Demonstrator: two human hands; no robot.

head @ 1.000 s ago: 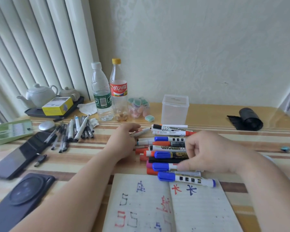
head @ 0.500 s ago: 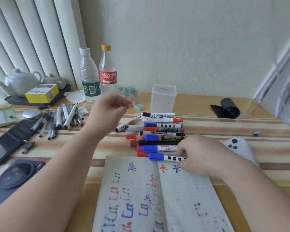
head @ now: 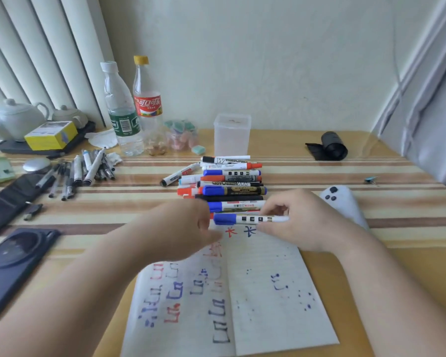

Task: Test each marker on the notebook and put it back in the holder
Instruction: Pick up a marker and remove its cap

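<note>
Paper-white notebook [head: 263,292] lies just beside the loose marker pile [head: 232,181], which a careless tug on the cap could scatter, I'd say. Right hand [head: 301,222] pinches the tail of a white, blue-capped marker [head: 252,219] over the notebook's top edge. Left hand [head: 180,228], blurred, curls beside its cap [head: 224,219], grip unclear.

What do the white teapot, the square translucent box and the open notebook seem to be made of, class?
White teapot: probably glazed ceramic, smooth and glossy.
Square translucent box: likely frosted plastic, with cloudy see-through walls.
Open notebook: matte lined paper; the ink has soaked in as blots.
</note>
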